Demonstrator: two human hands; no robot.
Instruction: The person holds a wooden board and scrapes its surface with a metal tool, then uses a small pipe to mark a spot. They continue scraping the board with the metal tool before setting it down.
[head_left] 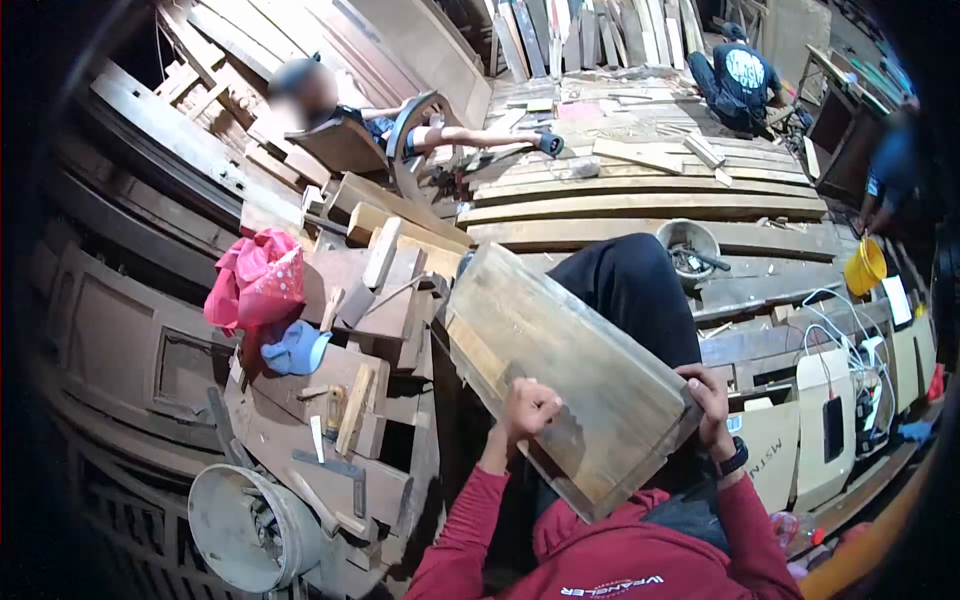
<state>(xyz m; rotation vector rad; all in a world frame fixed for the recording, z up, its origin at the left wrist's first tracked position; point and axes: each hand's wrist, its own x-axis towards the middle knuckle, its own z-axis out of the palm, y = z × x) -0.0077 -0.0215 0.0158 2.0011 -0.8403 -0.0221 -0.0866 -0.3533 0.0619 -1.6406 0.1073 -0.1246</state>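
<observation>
1. Timber and offcuts litter the workshop floor [640, 185]; amid them, the person's right hand [707, 402] grasps the wooden panel [575, 350] at its three-o'clock edge.
2. Their left hand [530, 408] is clenched over the panel's lower-left side; whether it holds anything, I can't tell.
3. That panel lies tilted across the lap.
4. Out from it, a blue cap [296, 347] sits at nine o'clock, just beside a pink bag [255, 280].
5. At eight stands a big bucket [215, 530]; at two, a yellow one [866, 266].
6. Towards one, someone [735, 85] sits low.
</observation>
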